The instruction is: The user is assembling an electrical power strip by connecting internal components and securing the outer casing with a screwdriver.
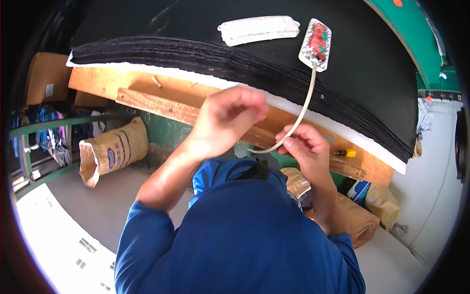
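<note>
A pale cable (307,104) bends down from a shallow white casing (330,36) with a shiny silver inside and red and green parts in it. My right hand (309,147) pinches this cable between thumb and fingers near its lower end, in front of the wooden edge. To the left, my left hand (223,120) is raised in front of the same edge with its fingers curled; the fingertips are blurred, and whether they hold anything cannot be made out. A long white piece (259,30), about as wide as the casing is long, lies left of the casing on the black sheets (196,24).
The thick stack of black sheets rests on a wooden board (166,105). A yellow-handled tool (346,153) sits on the board, right of my hand. Paper sacks (117,149) stand below at left and right. A green metal frame (416,39) curves around the far right.
</note>
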The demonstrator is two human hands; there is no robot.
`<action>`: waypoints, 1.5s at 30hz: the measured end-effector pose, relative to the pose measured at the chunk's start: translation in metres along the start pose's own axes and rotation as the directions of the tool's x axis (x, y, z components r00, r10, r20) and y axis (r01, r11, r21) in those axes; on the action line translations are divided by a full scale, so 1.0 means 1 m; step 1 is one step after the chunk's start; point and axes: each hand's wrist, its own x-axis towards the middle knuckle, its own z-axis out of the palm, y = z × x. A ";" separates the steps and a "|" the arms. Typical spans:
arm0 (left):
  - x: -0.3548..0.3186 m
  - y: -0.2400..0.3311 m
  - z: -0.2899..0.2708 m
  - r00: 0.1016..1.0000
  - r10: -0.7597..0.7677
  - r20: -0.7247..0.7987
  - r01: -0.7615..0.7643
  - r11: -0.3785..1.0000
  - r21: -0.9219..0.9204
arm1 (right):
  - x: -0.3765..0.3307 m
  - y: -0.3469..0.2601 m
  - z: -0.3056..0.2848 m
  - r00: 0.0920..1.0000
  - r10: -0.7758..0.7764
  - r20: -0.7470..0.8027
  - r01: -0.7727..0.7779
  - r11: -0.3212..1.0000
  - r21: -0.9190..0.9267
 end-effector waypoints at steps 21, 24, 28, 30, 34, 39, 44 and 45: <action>-0.094 -0.153 0.048 0.968 0.031 -0.248 0.091 0.880 0.467 | -0.068 0.037 -0.040 0.953 -0.236 0.193 0.247 0.968 -0.037; -0.105 -0.144 0.055 0.957 -0.123 -0.264 0.203 0.931 0.302 | -0.106 0.112 -0.077 0.975 0.135 0.179 -0.111 0.984 -0.140; -0.120 -0.128 0.070 0.963 -0.146 -0.225 0.174 0.979 0.110 | -0.139 0.237 -0.100 0.702 0.702 -0.122 -0.674 0.710 0.205; -0.122 -0.111 0.074 0.971 -0.177 -0.162 0.180 0.984 0.005 | -0.134 0.247 -0.076 0.562 0.823 -0.083 -0.678 0.516 0.523; -0.125 -0.076 0.074 0.952 -0.307 0.019 0.299 0.911 -0.285 | -0.126 0.289 -0.054 0.659 0.718 0.223 -0.298 -0.023 0.954; -0.123 -0.043 0.065 0.907 -0.343 0.245 0.414 0.830 -0.373 | -0.127 0.370 -0.081 0.790 0.611 0.042 0.052 -0.134 0.990; -0.124 -0.019 0.029 0.914 -0.395 0.097 0.404 0.908 -0.112 | -0.182 0.367 -0.139 0.646 0.626 -0.436 0.437 0.165 0.884; -0.117 -0.019 0.026 0.926 -0.374 0.058 0.376 0.926 -0.040 | -0.221 0.374 -0.172 0.639 0.544 -0.543 0.468 0.285 0.836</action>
